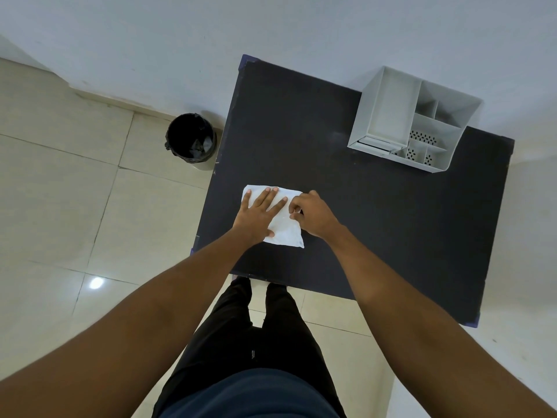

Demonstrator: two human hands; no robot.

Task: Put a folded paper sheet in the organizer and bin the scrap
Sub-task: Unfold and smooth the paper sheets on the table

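Paper sheet (283, 230): white, creased, lies flat on the dark table (376, 206), near the front-left part of the top.

Left hand (259, 214): open, palm down, fingers spread, pressing flat on the sheet's left portion. Fingertips reach close to the sheet's far edge.

Right hand (313, 214): fingers curled, pinching the sheet at its right edge, approx. midway along that edge (thumb contact hidden behind the knuckles). The two hands sit just beside each other.

Organizer (413, 119): light grey, several compartments, stands at the far-right of the table w/ its back edge at the wall (271, 31). One large tray section on the left side, smaller perforated-bottom sections on the right. Well apart from the sheet.

Bin (190, 140): round, black liner, stands on the tiled floor (60, 191) left of the table, near the wall.

Person's legs in dark trousers (256, 342) stand at the table's near edge.
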